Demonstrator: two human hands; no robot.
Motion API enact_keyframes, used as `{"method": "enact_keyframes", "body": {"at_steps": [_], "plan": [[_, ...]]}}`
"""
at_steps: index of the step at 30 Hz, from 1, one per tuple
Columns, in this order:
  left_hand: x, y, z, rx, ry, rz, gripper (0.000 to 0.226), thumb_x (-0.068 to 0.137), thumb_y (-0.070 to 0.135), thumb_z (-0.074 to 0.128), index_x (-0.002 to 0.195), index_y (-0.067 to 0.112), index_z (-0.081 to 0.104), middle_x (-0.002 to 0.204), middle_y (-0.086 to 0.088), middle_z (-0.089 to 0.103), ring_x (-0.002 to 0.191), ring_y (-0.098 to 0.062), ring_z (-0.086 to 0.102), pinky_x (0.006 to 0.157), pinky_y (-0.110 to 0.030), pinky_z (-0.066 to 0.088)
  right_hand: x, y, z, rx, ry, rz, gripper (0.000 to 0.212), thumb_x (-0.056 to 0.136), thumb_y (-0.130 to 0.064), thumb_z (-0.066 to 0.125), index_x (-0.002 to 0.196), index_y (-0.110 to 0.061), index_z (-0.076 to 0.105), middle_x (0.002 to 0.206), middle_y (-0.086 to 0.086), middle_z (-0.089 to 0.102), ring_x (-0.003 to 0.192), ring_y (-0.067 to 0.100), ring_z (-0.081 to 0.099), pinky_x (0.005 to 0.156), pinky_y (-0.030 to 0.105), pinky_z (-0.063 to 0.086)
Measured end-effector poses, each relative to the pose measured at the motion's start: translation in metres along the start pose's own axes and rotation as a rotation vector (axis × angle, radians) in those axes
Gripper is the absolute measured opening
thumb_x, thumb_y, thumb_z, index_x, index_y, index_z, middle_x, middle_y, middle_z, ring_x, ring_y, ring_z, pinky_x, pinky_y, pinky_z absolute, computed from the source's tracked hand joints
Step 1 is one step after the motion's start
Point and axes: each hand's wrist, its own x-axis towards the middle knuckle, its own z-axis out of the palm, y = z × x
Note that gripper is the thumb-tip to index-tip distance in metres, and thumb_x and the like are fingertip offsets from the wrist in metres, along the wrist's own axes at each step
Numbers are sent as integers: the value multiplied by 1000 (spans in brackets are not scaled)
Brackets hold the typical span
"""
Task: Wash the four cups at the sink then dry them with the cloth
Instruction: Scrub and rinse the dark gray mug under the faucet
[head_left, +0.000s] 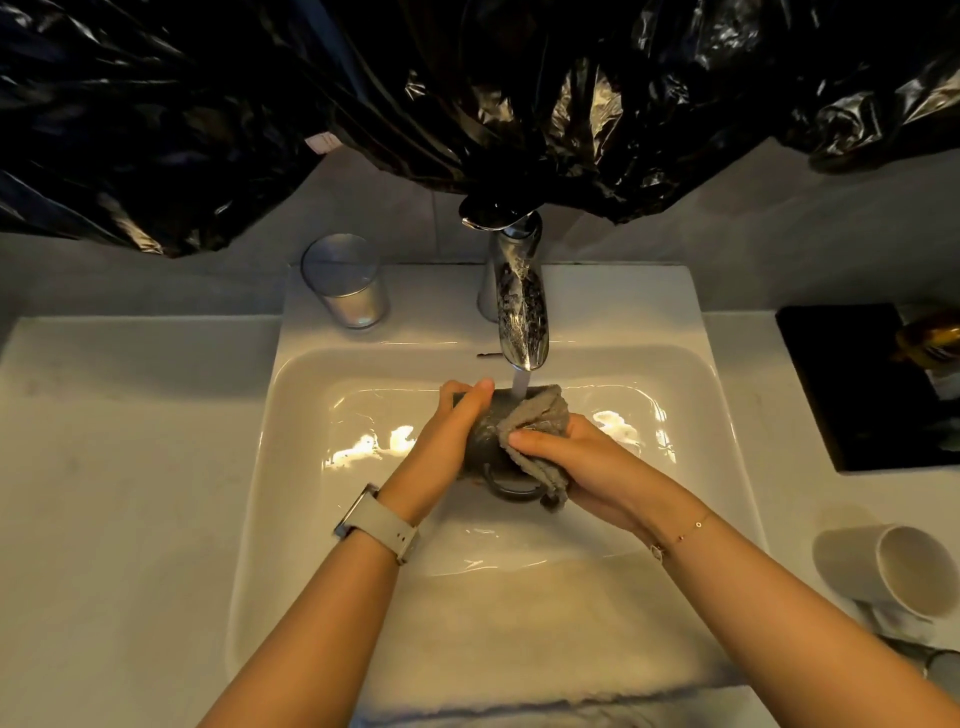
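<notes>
— What's worn on the arms?
— No sleeves: both forearms are bare to the frame's edge. The left wrist carries a watch on a pale, cream strap with small holes and a metal-edged case.
— And the right?
— A thin chain bracelet with a tiny ring charm.

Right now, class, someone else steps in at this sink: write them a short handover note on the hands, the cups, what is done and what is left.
Left hand grips the dark mug, held on its side in the sink under the running faucet.
Right hand holds the grey cloth against the mug.
Glass cup stands on the sink's back ledge; white cup lies on its side on the right counter. No fourth cup visible.
Done: dark mug being washed.
Left: other cups' state unclear; drying.
</notes>
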Motion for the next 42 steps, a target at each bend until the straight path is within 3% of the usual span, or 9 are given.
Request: {"method": "enact_keyframes", "body": {"at_steps": [3, 9, 16, 20, 25, 27, 31, 38, 42], "plan": [[1, -2, -3, 121, 9, 42, 35, 77, 79, 44, 80, 44, 46, 91, -7, 64, 91, -29, 67, 86, -49, 55, 4, -2, 4, 73, -5, 46, 27, 82, -8, 67, 108, -11, 66, 110, 16, 70, 101, 26, 68, 90, 33, 55], [-6, 5, -9, 276, 35, 194, 36, 88, 70, 41, 102, 37, 45, 101, -4, 66, 91, -20, 68, 83, -48, 58, 13, 1, 5, 195, 14, -12, 33, 67, -2, 64, 100, -5, 68, 95, 14, 71, 90, 26, 68, 82, 34, 57], [-8, 0, -22, -18, -71, -196, 71, 88, 79, 32, 127, 24, 53, 105, -10, 70, 81, -16, 66, 59, -26, 51, 10, 7, 19, -333, 42, -235, 29, 76, 6, 74, 90, -19, 70, 77, -15, 74, 79, 1, 69, 73, 15, 52], [-12, -11, -3, 40, 147, 20, 30, 96, 66, 33, 108, 41, 44, 101, 0, 64, 84, -16, 65, 66, -34, 55, 15, 4, 23, -190, 151, -191, 16, 82, -7, 71, 96, -15, 72, 85, -4, 75, 83, 9, 70, 74, 21, 54], [-20, -22, 3, 186, 157, 262, 37, 87, 70, 37, 115, 46, 41, 112, -1, 60, 96, -17, 65, 76, -37, 59, 15, -8, 12, 70, 65, 4, 20, 78, -13, 71, 98, -10, 71, 93, 12, 73, 88, 26, 71, 75, 34, 58], [-20, -16, -1, 55, 90, 168, 28, 97, 62, 38, 116, 42, 43, 114, -3, 61, 94, -19, 67, 73, -39, 60, 11, -9, 12, -32, 78, -62, 15, 82, -5, 69, 97, -8, 70, 87, 9, 74, 84, 23, 72, 68, 28, 57], [-4, -7, -9, -142, -13, -162, 62, 95, 69, 35, 128, 20, 53, 115, -11, 70, 96, -28, 72, 77, -48, 61, 7, -3, 16, -244, 127, -146, 15, 80, 2, 72, 91, -8, 71, 77, 1, 74, 74, 14, 71, 62, 23, 55], [-11, -23, 0, 420, 251, 337, 21, 100, 46, 40, 108, 28, 46, 106, 1, 57, 92, -5, 56, 74, -13, 42, 20, -4, 20, 185, 269, 31, 5, 85, -16, 69, 88, -13, 70, 83, 11, 75, 76, 22, 72, 75, 37, 60], [-9, -25, -5, 248, 134, 254, 55, 83, 76, 33, 124, 40, 42, 121, 1, 57, 112, -14, 57, 96, -33, 49, 14, -3, 21, 58, 245, -124, 6, 84, -9, 67, 87, -6, 71, 80, 12, 71, 77, 22, 70, 69, 34, 58]]}}
